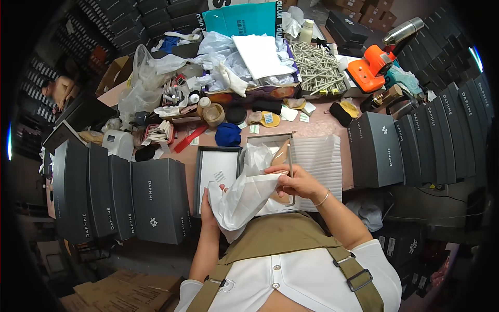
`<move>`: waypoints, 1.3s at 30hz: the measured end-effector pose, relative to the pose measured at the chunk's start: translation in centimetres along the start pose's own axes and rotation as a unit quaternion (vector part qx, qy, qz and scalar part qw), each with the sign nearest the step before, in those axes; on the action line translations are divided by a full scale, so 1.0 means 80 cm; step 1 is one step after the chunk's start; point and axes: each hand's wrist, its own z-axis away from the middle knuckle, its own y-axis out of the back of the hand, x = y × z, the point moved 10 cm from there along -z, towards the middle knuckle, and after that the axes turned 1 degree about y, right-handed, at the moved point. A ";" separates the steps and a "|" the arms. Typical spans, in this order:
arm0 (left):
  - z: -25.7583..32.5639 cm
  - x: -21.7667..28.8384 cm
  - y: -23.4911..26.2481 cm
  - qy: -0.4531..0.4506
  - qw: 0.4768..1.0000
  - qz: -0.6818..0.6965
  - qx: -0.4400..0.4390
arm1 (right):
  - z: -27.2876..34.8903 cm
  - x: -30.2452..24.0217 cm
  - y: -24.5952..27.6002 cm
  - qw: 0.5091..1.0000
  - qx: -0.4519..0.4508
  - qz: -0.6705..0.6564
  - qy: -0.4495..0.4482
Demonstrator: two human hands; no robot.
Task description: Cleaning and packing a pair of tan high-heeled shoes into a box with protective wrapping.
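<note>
A crumpled sheet of white tissue paper spans both my hands over the front of the table. My left hand grips its left side, the fingers partly hidden behind the sheet. Thumb and fingers of my right hand close on the paper's right edge. Beneath them lies an open grey shoe box, partly covered by the paper. Inside it a tan shoe shows in part. Just left of the box rests its lid, inside face up.
Dark shoe boxes stand in rows at the left and right. White ribbed foam sheet lies beside the open box. Behind are a blue cloth, a bin of paper sticks and an orange tape dispenser. Another person is far left.
</note>
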 end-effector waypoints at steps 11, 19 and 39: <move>-0.009 0.061 0.018 -0.119 0.974 -0.062 0.185 | 0.034 0.002 0.121 0.966 0.204 -0.100 0.123; 0.005 -0.092 -0.056 0.109 0.988 -0.089 -0.065 | 0.040 -0.062 0.111 0.942 0.263 0.026 0.209; 0.062 0.233 -0.098 -0.398 0.904 -0.158 0.017 | 0.038 -0.048 0.191 0.891 0.374 -0.035 0.257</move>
